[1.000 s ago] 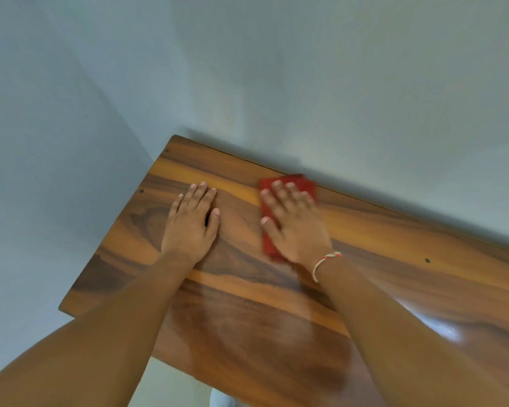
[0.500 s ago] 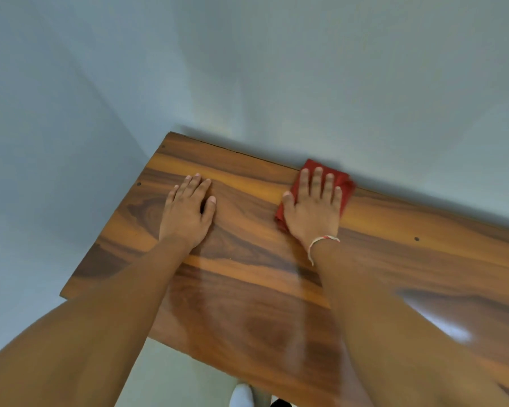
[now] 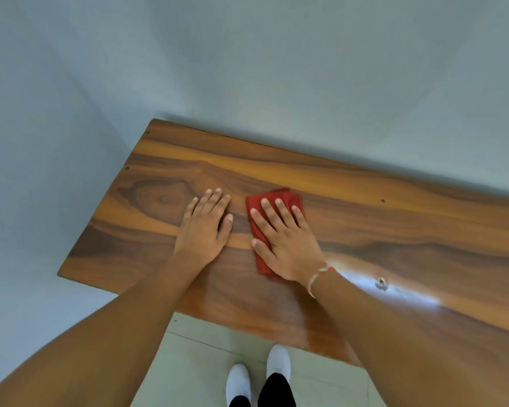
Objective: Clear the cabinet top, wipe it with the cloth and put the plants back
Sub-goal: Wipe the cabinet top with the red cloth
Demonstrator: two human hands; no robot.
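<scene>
The cabinet top (image 3: 365,218) is a long wooden board with dark and light brown stripes. It sits in a corner, with its back edge against a pale wall (image 3: 306,69) and its left end near another wall.

The left hand (image 3: 202,227) lies flat on the wood, palm down. Its fingers are straight and close together. It holds nothing.

The right hand (image 3: 285,239) is just beside the left hand. It is flat and open too, with the fingers spread a little. It presses down on a red cloth (image 3: 257,207). The cloth is folded and lies flat on the wood, in the left half of the cabinet top and about halfway between the back edge and the front edge. Most of the cloth is under the palm and fingers. Its red edges stick out past the fingertips and by the thumb.

A thin string bracelet (image 3: 318,276) goes around the right wrist. A bright shiny spot of light (image 3: 394,286) shows on the wood to the right of that wrist.

Below the front edge of the board you can see a pale floor (image 3: 203,362) and two white shoes (image 3: 278,359) side by side.
</scene>
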